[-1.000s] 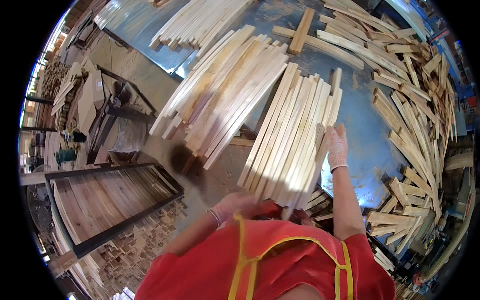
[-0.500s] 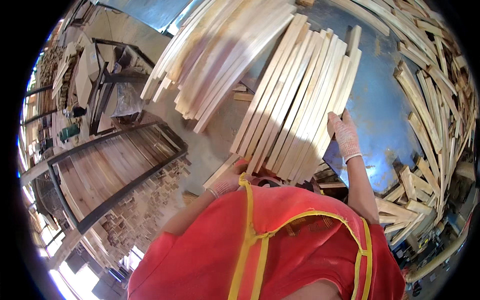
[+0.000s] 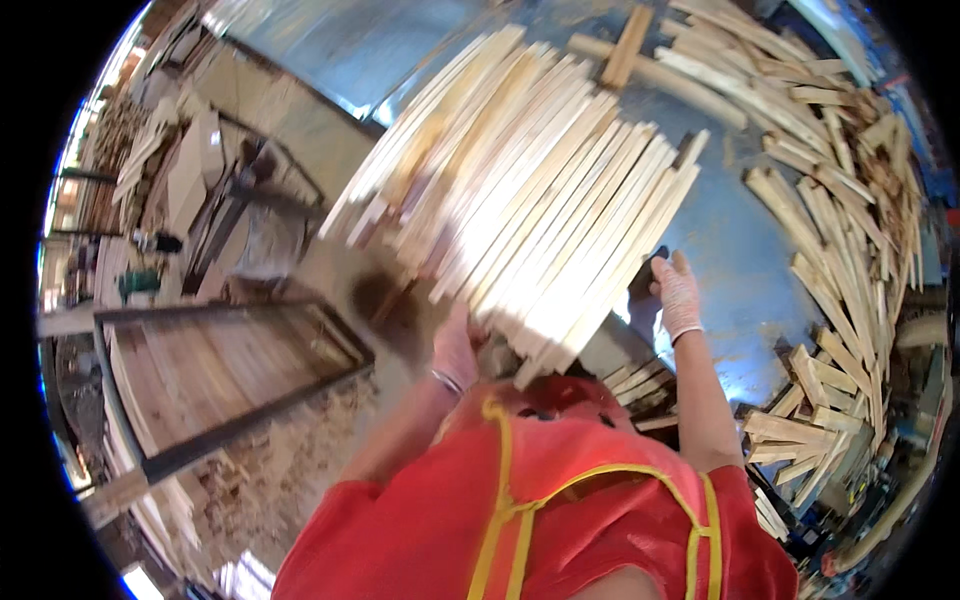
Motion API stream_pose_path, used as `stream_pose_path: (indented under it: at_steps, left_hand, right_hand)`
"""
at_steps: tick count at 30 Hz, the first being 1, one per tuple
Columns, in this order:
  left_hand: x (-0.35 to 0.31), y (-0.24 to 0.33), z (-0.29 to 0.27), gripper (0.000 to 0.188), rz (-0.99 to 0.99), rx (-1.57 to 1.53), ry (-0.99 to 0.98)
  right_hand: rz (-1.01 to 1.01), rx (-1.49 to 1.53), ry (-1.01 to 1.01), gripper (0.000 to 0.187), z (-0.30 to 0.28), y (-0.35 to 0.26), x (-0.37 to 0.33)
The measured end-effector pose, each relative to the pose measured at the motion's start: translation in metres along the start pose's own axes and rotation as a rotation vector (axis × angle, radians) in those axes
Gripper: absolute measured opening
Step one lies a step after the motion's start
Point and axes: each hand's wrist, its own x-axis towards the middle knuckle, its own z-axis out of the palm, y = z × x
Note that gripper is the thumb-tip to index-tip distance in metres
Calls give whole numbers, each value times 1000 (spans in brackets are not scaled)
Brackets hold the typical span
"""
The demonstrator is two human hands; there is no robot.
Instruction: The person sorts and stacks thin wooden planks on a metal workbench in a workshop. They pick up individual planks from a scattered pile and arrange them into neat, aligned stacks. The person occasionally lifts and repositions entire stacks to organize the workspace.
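Note:
A wide row of pale wooden slats (image 3: 560, 230) lies side by side before me, slanting from near left to far right. My left hand (image 3: 457, 350), in a pale glove, is at the near ends of the slats; its fingers are blurred and partly hidden there. To the right of the row is my gloved right hand (image 3: 677, 292), over the blue-grey metal tabletop (image 3: 740, 250). Its fingers are apart, close to the outermost slat. A dark patch shows beside its fingertips, and I cannot make out what it is.
Loose wood offcuts (image 3: 835, 270) heap along the right side. A short brown block (image 3: 627, 45) lies beyond the slats. At left stands a dark-framed rack of boards (image 3: 230, 370), with wood scraps (image 3: 290, 450) below it. A pale hose (image 3: 900, 510) curves at lower right.
The gap between the two groups of slats has closed into one row. My right hand has come off the slats' right edge. My left hand has moved slightly up and right.

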Motion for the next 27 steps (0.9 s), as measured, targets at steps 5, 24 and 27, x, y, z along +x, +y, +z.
stream_pose_path:
  at_steps: [5, 24, 27]
  left_hand:
    - [-37, -36, 18, 28, 402, 928, -931]
    - [-38, 41, 331, 93, 694, 1175, -245]
    - [-84, 84, 354, 102, 1029, 1036, -251]
  right_hand:
    - [-137, -273, 212, 89, -27, -19, 20]
    - [-257, -114, -96, 59, -78, -121, 54]
    - [-568, -85, 48, 56, -81, -214, 7]
